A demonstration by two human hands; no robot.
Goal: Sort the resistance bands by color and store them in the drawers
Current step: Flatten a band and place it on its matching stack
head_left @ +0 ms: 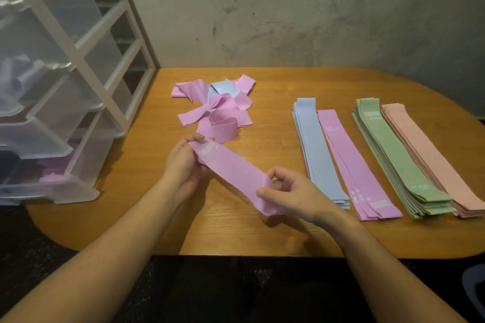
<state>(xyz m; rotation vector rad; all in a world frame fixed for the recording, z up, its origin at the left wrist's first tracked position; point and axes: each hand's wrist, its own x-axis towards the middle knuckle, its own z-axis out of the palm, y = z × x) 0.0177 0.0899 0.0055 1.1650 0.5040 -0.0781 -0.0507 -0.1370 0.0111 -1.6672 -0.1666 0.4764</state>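
A pink resistance band (231, 173) is stretched flat between my two hands above the table's middle. My left hand (183, 162) grips its far end, and my right hand (291, 194) pinches its near end. Behind it lies a loose heap of pink bands (220, 110) with one blue band (223, 86) among them. To the right lie four neat stacks: blue (317, 149), pink (351, 165), green (396, 157) and peach (430, 157). The clear plastic drawer unit (52, 102) stands at the left, its lowest drawer (52, 186) pulled out with pink bands inside.
The wooden table (147, 212) has rounded ends and its front edge runs just below my forearms. A rough concrete wall rises behind it. A higher drawer (18, 76) holds pale lilac bands. The dark floor shows below the table.
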